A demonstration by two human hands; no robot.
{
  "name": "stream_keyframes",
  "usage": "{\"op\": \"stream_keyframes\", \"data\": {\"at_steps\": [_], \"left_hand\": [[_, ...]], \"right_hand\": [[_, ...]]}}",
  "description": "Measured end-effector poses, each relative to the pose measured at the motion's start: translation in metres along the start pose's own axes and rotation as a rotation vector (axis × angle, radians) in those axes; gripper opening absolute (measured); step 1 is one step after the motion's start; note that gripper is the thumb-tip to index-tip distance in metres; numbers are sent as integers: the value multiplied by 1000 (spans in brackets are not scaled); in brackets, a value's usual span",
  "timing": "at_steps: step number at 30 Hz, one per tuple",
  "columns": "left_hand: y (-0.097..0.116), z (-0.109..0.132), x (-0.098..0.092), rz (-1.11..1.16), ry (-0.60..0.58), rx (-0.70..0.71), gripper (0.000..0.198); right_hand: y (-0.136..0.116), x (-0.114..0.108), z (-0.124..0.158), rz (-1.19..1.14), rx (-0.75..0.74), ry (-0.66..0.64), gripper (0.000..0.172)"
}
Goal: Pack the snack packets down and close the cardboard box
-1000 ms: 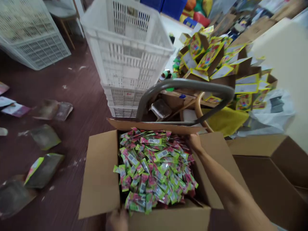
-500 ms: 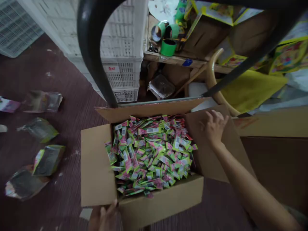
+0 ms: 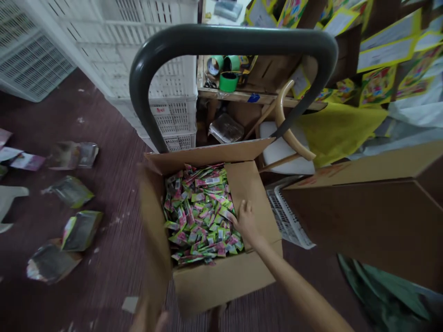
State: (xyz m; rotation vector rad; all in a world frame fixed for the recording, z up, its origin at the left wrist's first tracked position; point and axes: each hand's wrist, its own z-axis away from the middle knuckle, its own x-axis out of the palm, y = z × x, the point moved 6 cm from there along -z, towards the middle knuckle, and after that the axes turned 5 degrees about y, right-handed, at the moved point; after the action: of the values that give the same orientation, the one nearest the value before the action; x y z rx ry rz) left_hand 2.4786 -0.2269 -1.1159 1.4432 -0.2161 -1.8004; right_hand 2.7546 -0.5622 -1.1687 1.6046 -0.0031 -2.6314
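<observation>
An open cardboard box (image 3: 224, 290) is filled with small pink-and-green sachets (image 3: 200, 212). Its right flap (image 3: 254, 184) lies folded inward over part of the sachets. On that flap rests my right hand (image 3: 247, 223), fingers extended and pressing the cardboard from above. The left flap (image 3: 152, 230) stands raised and is smeared by motion. My left hand (image 3: 148, 318) is at the lower end of this flap, blurred and partly out of frame, so its grip is unclear. The far flap (image 3: 211, 154) stands up, and the near one slopes outward.
A dark metal handle (image 3: 235, 39) arches behind the box. White crates (image 3: 173, 110) are stacked beyond it on the left. Several clear plastic packages (image 3: 83, 230) lie on the floor. To the right are a wooden chair (image 3: 294, 143) and another large carton (image 3: 363, 221).
My right hand has swung the right flap inward over the sachets. The left flap has come up from lying outward, with my left hand at it. The view has shifted.
</observation>
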Motion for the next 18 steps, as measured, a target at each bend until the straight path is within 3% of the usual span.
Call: {"op": "stream_keyframes", "data": {"at_steps": [3, 5, 7, 11, 13, 15, 16, 18], "left_hand": [[68, -28, 64, -130, -411, 564, 87], [102, -67, 105, -218, -528, 714, 85], [138, -113, 139, -282, -509, 792, 85], [206, -186, 180, -362, -274, 801, 78], [229, -202, 193, -369, -218, 825, 73], [239, -209, 203, -384, -206, 834, 68], [240, -211, 207, -395, -210, 831, 67], [238, -212, 212, -417, -219, 819, 67]], "right_hand": [[-16, 26, -2, 68, 55, 19, 86], [-15, 31, -2, 69, 46, 32, 82], [-13, 29, -1, 57, 43, 26, 81], [-11, 18, -4, -65, 64, 9, 77], [-3, 12, -2, -193, 30, 40, 69], [19, 13, 12, -398, 22, 90, 60], [38, 16, 26, -503, 88, 152, 59], [88, 34, 73, -653, 411, 331, 69]]}}
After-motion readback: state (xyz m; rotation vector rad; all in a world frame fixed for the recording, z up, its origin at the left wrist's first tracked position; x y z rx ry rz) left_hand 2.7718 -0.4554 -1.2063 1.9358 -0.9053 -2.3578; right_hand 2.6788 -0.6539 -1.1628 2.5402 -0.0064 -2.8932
